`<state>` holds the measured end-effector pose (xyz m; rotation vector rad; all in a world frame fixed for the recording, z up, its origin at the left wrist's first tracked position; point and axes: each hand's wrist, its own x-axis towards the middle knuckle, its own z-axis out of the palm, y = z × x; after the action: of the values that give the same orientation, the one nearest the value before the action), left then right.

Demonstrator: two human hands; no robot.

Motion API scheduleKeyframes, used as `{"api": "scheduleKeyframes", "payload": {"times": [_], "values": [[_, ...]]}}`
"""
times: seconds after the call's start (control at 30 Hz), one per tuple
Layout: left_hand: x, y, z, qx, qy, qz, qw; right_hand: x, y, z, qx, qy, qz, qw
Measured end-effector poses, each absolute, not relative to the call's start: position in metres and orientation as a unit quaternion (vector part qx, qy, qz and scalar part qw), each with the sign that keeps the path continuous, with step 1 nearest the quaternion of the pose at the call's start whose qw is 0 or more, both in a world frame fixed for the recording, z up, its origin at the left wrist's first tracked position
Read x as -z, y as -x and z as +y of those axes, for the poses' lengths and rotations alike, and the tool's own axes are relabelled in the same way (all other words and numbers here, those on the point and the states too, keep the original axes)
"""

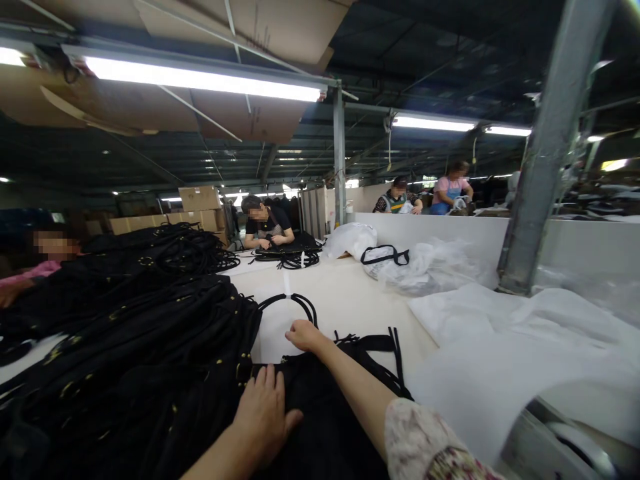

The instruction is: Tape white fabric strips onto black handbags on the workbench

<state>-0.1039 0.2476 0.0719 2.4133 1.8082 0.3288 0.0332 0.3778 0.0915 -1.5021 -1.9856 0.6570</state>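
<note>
A black fabric bag point(320, 407) lies in front of me on the white table. My left hand point(263, 413) rests on it with fingers stretched out, close to a dark buckle-like fitting point(244, 370). Just past the bag's far edge, my right hand point(304, 335) is closed, its fingertips curled in. What it grips, if anything, is hidden. Directly behind that hand arches a black looped handle point(295, 301) with a white wrap at its top. Black straps point(383, 343) stick out at the bag's right side.
Black bags with gold fittings point(150, 347) are heaped to my left. On the right lie white sheets point(480, 360) and clear plastic bags point(430, 263), beside a metal post point(543, 153). A co-worker point(270, 227) leans over black goods across the table; another person's arm point(25, 280) shows at far left.
</note>
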Motion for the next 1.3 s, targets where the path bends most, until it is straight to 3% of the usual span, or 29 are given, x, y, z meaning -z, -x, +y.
{"api": "scheduleKeyframes", "payload": {"times": [0.17, 0.27, 0.47, 0.63, 0.83, 1.07, 1.2, 1.3], "values": [[0.001, 0.133, 0.230, -0.131, -0.831, 0.534, -0.082, -0.079, -0.004, 0.409, -0.315, 0.630, -0.654, 0.276], [0.020, 0.142, 0.238, -0.175, -0.837, 0.501, -0.134, -0.086, -0.002, 0.417, -0.370, 0.607, -0.634, 0.304], [-0.009, 0.137, 0.229, -0.189, -0.816, 0.546, 0.034, -0.123, -0.034, 0.376, -0.486, 0.441, -0.655, 0.375], [-0.041, 0.146, 0.220, -0.252, -0.802, 0.521, 0.147, -0.125, -0.081, 0.285, -0.525, 0.326, -0.714, 0.330], [-0.069, 0.137, 0.156, -0.328, -0.790, 0.510, 0.086, -0.076, -0.118, 0.190, -0.317, 0.236, -0.894, 0.210], [-0.109, 0.089, 0.057, -0.116, -0.892, 0.412, 0.144, -0.067, -0.128, 0.129, -0.103, 0.238, -0.959, 0.111], [-0.094, 0.089, 0.024, -0.135, -0.888, 0.430, 0.090, -0.079, -0.136, 0.104, -0.042, 0.236, -0.968, 0.080], [-0.068, 0.097, 0.010, -0.133, -0.895, 0.423, 0.049, -0.083, -0.148, 0.082, -0.062, 0.220, -0.970, 0.087]]}}
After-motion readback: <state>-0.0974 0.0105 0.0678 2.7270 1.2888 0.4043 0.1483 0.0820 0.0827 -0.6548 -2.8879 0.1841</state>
